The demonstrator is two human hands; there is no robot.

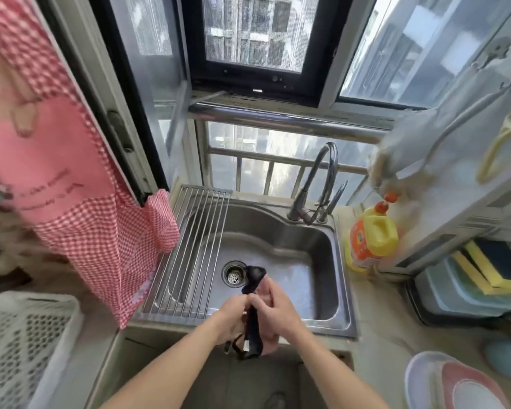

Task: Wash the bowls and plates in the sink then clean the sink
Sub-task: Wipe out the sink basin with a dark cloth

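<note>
1. At lower centre, the left hand (233,315) and right hand (273,308) both grip a dark twisted cloth (252,320) with a pink part beside it, held over the near rim of the steel sink (334,240); fingers curl round the cloth.
2. The sink basin shows only its drain (233,276); a roll-up rack (189,252) covers its left side.
3. Stacked plates (455,385) sit at lower right; a yellow detergent bottle (372,240) stands right of the sink.
</note>
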